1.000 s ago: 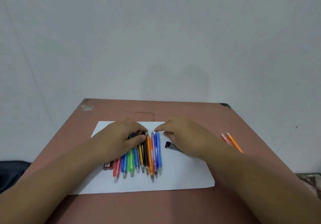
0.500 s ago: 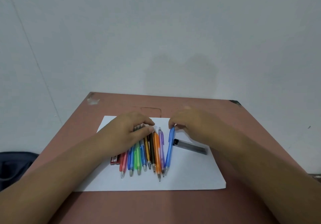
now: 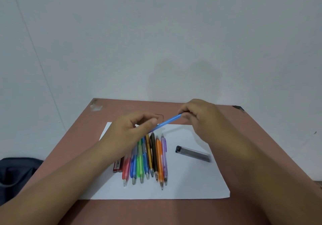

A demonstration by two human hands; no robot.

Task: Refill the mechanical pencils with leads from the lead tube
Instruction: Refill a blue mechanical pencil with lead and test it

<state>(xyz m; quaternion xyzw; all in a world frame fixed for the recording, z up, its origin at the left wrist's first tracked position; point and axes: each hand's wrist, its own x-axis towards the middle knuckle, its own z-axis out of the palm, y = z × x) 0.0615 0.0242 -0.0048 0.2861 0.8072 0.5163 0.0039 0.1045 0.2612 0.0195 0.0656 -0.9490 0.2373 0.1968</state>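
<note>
A blue mechanical pencil [image 3: 167,123] is held in the air, slanting up to the right above the white paper sheet [image 3: 190,177]. My right hand [image 3: 200,116] pinches its upper end and my left hand [image 3: 132,130] grips its lower end. Below lies a row of several coloured mechanical pencils [image 3: 148,158] side by side on the sheet, tips toward me. A dark, clear lead tube [image 3: 193,153] lies flat on the paper to the right of the row.
A small red box [image 3: 117,166] lies at the left end of the row, partly under my left forearm. The sheet rests on a reddish-brown table [image 3: 244,137] against a pale wall. A dark bag [image 3: 15,172] sits off the table's left.
My right hand took the blue pencil from the right end of the row and lifted it off the paper. My left hand left the row and took hold of its lower end.
</note>
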